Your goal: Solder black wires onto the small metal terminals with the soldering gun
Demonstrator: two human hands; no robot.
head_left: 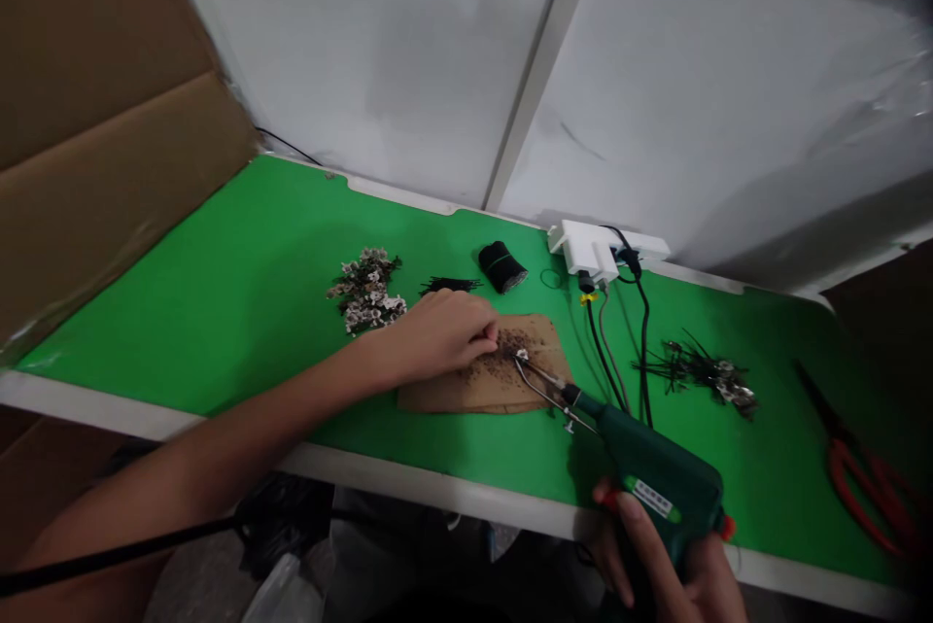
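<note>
My right hand (pixel 663 555) is wrapped round the handle of a dark green soldering gun (pixel 660 467), with a finger near its red trigger. Its tip and the thin bent feed tube reach a small silvery metal part (pixel 521 355) above the cardboard piece (pixel 437 397). My left hand (pixel 452 329) is closed in a pinch just left of that part; what its fingertips hold is too small to make out. Dark specks cover the cardboard around the tip. Behind my left hand lie short black wires (pixel 450 285) and a pile of small metal parts (pixel 368 293).
A banded black bundle (pixel 502 266) lies near a white power strip (pixel 590 249) with plugged-in cords. On the right are wired metal parts (pixel 710 372) and red-handled scissors (pixel 864 487). A large cardboard box (pixel 109 137) stands left on the green tabletop (pixel 219 254), against a white wall.
</note>
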